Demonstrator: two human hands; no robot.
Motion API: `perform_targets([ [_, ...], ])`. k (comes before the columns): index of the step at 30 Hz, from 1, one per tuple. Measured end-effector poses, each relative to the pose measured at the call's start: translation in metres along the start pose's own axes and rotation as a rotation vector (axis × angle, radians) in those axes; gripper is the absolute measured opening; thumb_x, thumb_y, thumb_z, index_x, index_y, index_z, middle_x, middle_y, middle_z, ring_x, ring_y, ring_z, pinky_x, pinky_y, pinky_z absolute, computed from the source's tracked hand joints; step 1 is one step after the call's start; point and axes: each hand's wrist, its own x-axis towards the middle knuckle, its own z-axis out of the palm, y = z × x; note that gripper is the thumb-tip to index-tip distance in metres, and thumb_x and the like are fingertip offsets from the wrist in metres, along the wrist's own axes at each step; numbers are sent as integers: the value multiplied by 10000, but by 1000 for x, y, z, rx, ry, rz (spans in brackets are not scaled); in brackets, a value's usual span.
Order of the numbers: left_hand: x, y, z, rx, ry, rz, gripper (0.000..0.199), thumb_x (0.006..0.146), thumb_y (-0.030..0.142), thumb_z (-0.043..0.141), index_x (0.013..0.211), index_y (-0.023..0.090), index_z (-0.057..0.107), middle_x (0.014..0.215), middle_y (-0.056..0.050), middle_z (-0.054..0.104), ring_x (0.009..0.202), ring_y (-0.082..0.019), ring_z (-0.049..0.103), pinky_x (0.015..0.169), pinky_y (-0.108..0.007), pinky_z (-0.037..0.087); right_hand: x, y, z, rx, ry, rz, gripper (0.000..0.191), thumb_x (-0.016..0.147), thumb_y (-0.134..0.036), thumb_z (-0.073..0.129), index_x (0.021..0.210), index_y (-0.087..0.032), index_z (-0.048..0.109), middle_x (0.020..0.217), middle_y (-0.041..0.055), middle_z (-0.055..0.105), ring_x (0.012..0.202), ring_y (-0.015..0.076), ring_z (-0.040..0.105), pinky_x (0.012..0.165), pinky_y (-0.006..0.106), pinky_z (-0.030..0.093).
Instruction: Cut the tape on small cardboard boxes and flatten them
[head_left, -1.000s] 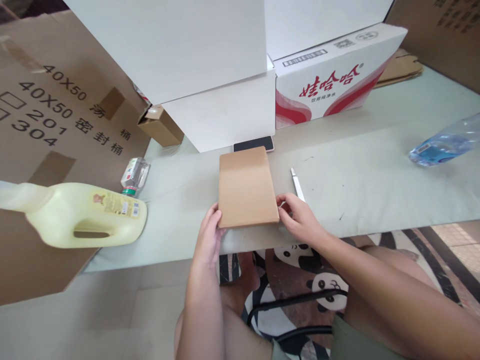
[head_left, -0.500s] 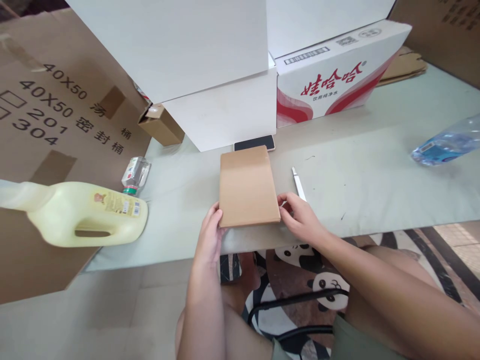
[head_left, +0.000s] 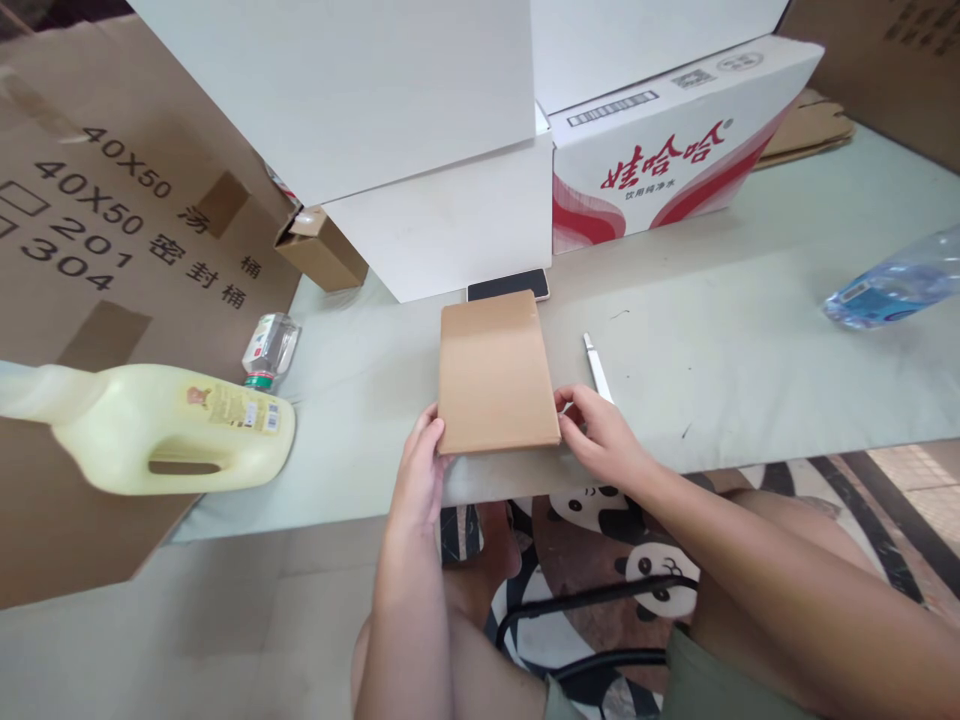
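A flat brown cardboard box lies near the front edge of the cloth-covered table, its long sides running away from me. My left hand grips its near left corner, thumb against the side and the other fingers partly hidden. At the near right corner, my right hand holds the box's edge between curled fingers and thumb. A white slim knife-like tool lies just beyond my right hand. Behind the box rests a dark phone, partly covered by the box's far edge in this view.
White boxes and a red-and-white carton stand behind. To the left are a yellow jug, a small clear bottle, a small brown box and a large carton. A water bottle lies at right.
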Motion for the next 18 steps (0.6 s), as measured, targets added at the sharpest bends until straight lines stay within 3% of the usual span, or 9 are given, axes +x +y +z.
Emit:
perform_targets([
  [18,0,-1,1,11,5,13,392,766,457,665,1099,249,670,1179,-64,704,1135,-269,617,786,-316,517,-1,0,1,17,-2,1,106,879,-241,453,947,-215,530,791,26,633,688,179,606,653,326,435],
])
